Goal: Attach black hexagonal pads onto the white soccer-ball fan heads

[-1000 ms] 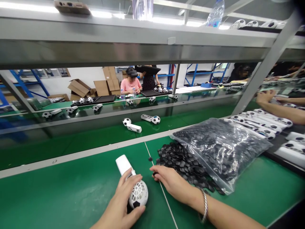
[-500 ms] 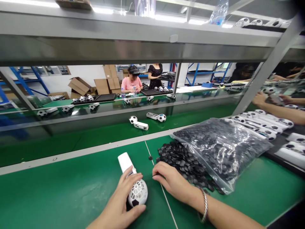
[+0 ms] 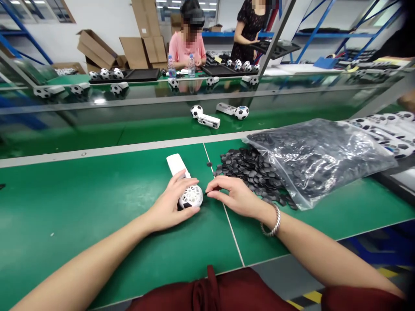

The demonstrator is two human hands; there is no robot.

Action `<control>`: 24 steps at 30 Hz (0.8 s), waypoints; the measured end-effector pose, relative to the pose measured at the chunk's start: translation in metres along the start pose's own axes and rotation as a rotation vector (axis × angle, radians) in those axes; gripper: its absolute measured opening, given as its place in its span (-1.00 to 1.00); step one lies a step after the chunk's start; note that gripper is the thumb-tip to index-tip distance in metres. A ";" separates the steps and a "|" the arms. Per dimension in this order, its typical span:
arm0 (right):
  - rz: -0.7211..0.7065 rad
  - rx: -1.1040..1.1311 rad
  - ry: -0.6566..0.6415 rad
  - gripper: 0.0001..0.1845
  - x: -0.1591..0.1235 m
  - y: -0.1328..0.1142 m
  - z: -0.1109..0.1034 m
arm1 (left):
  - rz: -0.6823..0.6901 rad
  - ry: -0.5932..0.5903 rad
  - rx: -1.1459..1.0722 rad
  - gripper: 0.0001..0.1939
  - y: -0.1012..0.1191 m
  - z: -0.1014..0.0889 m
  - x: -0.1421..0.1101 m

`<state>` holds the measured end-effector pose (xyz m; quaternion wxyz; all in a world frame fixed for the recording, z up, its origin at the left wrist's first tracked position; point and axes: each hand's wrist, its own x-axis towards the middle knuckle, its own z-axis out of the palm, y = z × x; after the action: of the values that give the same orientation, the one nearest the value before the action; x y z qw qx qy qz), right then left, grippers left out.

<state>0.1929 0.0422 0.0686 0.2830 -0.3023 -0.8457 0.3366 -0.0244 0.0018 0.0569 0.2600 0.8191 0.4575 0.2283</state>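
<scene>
Frame centre: our left hand [image 3: 168, 204] loosely cups a white plastic ball-headed device [image 3: 192, 197] | likely light, stiff; grip its sides | our right hand [image 3: 238, 197] pinches a small black piece [image 3: 206, 193]

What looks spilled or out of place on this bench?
A loose heap of black pieces lies beside the clear bag, as if tipped out. One stray black piece sits apart on the white line; a dark scrap, cut off by the picture's left edge, is unclear.
</scene>
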 end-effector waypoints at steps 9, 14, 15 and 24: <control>-0.070 0.060 -0.099 -0.92 -0.001 -0.004 0.011 | 0.036 -0.052 -0.067 -0.48 0.000 -0.006 0.004; -0.077 0.105 -0.050 -0.93 0.001 -0.002 0.018 | 0.032 -0.062 -0.074 -0.50 0.002 -0.005 0.004; -0.082 0.114 -0.038 -0.93 0.001 -0.002 0.019 | 0.027 -0.055 -0.076 -0.51 0.002 -0.005 0.004; 0.027 0.244 -0.018 -0.86 0.003 0.000 0.022 | 0.014 -0.012 -0.087 -0.56 0.006 0.000 0.005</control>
<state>0.1759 0.0354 0.0557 0.3055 -0.2737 -0.7969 0.4435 -0.0183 0.0041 0.0615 0.2963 0.8115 0.4400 0.2449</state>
